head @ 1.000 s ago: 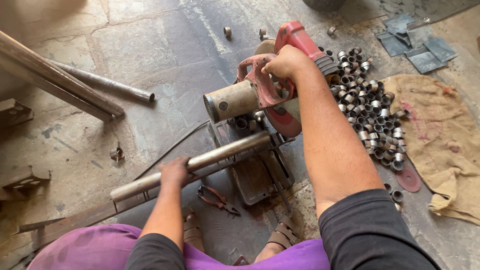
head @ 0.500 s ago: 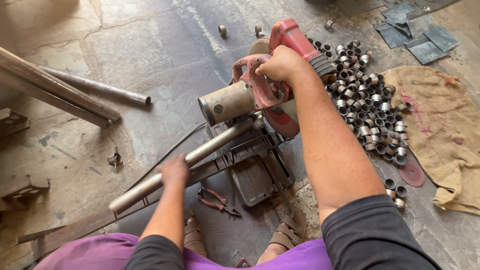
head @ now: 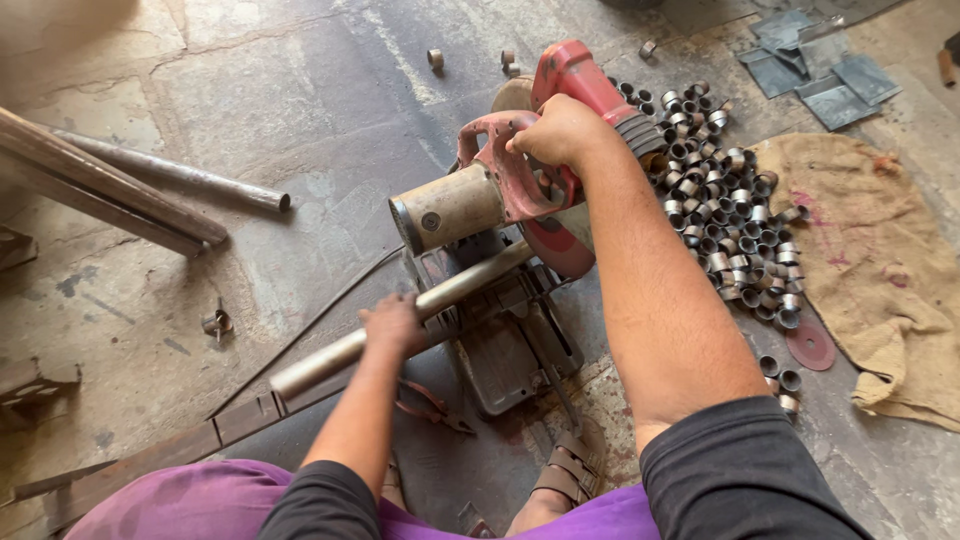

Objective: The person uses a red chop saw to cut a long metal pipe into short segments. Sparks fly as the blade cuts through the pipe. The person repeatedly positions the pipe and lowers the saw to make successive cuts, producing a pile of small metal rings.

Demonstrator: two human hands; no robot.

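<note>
A red chop saw (head: 520, 190) stands on the concrete floor, its round motor housing (head: 450, 208) facing me. My right hand (head: 560, 130) grips the saw's red handle from above. My left hand (head: 395, 325) is wrapped around a long grey metal pipe (head: 330, 360), which runs diagonally into the saw's vise under the blade guard. The blade itself is mostly hidden by the guard and my right arm.
A heap of several short cut pipe rings (head: 730, 220) lies right of the saw, beside a burlap sack (head: 880, 270) and a red disc (head: 810, 345). Long pipes (head: 150, 190) lie at left. Pliers (head: 430, 410) and my sandalled foot (head: 565, 470) are near the saw base.
The pipe has slid further into the saw, with my left hand moving up along it toward the vise. My right hand stays on the handle.
</note>
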